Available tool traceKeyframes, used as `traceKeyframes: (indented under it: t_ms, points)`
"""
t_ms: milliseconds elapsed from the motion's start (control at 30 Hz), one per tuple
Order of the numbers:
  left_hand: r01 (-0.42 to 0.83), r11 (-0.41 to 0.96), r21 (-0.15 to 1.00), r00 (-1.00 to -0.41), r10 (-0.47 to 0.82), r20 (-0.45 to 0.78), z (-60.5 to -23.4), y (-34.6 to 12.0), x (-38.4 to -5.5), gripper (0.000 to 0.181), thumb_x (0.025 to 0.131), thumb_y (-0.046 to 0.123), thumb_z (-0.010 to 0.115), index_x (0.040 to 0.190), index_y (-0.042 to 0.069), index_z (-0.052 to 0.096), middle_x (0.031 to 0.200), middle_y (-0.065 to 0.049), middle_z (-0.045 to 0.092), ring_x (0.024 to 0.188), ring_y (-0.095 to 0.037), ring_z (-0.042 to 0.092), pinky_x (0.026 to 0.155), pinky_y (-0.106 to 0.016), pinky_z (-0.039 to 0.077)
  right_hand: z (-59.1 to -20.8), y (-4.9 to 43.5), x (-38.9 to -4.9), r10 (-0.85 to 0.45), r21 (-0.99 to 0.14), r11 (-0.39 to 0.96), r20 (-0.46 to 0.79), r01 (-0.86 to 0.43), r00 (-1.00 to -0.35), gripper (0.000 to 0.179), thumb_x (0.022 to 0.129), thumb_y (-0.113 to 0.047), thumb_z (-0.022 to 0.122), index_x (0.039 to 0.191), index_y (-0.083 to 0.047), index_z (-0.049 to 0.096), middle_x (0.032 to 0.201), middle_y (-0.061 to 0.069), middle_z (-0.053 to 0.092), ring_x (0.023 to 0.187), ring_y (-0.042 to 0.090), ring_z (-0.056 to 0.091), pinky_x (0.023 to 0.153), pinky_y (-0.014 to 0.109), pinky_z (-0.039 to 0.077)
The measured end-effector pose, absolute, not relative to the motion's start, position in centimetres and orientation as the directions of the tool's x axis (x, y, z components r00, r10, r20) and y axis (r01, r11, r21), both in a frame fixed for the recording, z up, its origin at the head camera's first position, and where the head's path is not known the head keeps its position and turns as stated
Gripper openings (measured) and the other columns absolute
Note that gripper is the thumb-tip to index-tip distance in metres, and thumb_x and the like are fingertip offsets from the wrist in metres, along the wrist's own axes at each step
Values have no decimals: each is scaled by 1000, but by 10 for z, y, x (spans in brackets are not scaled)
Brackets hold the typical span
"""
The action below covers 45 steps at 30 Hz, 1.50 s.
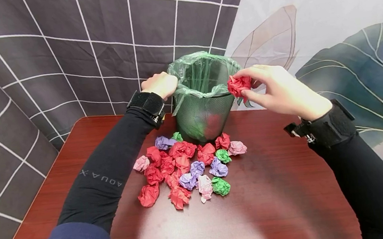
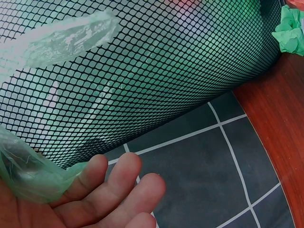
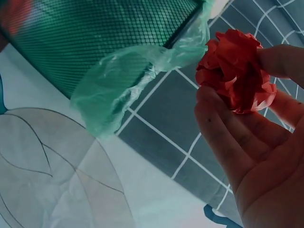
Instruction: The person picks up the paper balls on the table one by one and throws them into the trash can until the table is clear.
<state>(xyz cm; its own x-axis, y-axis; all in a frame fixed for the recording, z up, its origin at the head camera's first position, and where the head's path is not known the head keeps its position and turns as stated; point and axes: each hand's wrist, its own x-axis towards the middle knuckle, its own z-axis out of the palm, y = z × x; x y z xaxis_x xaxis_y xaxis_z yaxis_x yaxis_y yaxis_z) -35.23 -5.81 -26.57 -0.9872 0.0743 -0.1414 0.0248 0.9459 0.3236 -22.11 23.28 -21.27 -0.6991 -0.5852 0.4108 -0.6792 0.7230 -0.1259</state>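
A black mesh trash bin (image 1: 205, 116) stands at the table's back edge, lined with a thin green plastic bag (image 1: 186, 71) folded over its rim. My left hand (image 1: 160, 85) grips the bin's left rim; in the left wrist view its curled fingers (image 2: 128, 175) hold a fold of the bag against the mesh. At the right side of the rim, my right hand (image 1: 275, 87) pinches a crumpled red paper ball (image 1: 239, 86) between thumb and fingers. The right wrist view shows this red ball (image 3: 235, 73) beside the overhanging bag. Colored shapes show faintly through the mesh low inside the bin.
Several crumpled paper balls lie in front of the bin: red (image 1: 148, 195), green (image 1: 221, 186), purple (image 1: 218, 167) and pink (image 1: 237, 147). They rest on a reddish-brown table (image 1: 270, 204). A dark gridded cloth (image 1: 108, 58) and a white patterned cloth (image 1: 306, 14) hang behind.
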Motion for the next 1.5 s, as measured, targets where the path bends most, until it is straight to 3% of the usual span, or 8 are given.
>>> traceKeyframes:
  t_ms: [267, 667, 1033, 1300, 1500]
  points:
    - [31, 943, 330, -988, 80, -135, -265, -58, -351, 32, 93, 31, 34, 97, 17, 62, 101, -7, 66, 92, -25, 65, 84, -48, 49, -200, 225, -243, -577, -145, 719, 421, -680, -700, 37, 94, -14, 70, 130, -13, 64, 107, 1, 70, 87, 9, 64, 74, 18, 44]
    - [42, 946, 322, -990, 83, -114, -263, -58, -351, 35, 94, 32, 33, 99, 16, 63, 102, -8, 67, 95, -27, 65, 85, -49, 50, -191, 205, -286, -569, -173, 747, 335, -642, -752, 34, 100, -18, 62, 133, -13, 61, 107, 5, 69, 82, 15, 68, 69, 22, 44]
    - [50, 949, 311, -990, 89, -114, -259, -57, -349, 41, 95, 31, 31, 112, 14, 65, 126, -11, 66, 111, -29, 63, 91, -52, 48, -196, 191, -320, -524, -257, 767, 277, -588, -805, 38, 100, -18, 61, 137, -10, 58, 111, 12, 67, 95, 26, 67, 81, 37, 44]
    - [53, 946, 321, -991, 89, -101, -262, -57, -348, 39, 94, 32, 33, 107, 15, 65, 121, -10, 67, 105, -28, 64, 90, -52, 49, -210, 189, -326, -500, -314, 772, 237, -553, -833, 51, 98, -20, 64, 145, -6, 49, 128, 18, 63, 110, 32, 65, 88, 44, 49]
    - [49, 945, 324, -991, 86, -99, -264, -59, -347, 36, 93, 31, 34, 101, 16, 65, 116, -10, 68, 101, -27, 64, 87, -51, 50, -221, 197, -317, -504, -315, 764, 253, -563, -826, 45, 97, -18, 65, 140, -7, 55, 133, 17, 61, 106, 31, 66, 89, 46, 49]
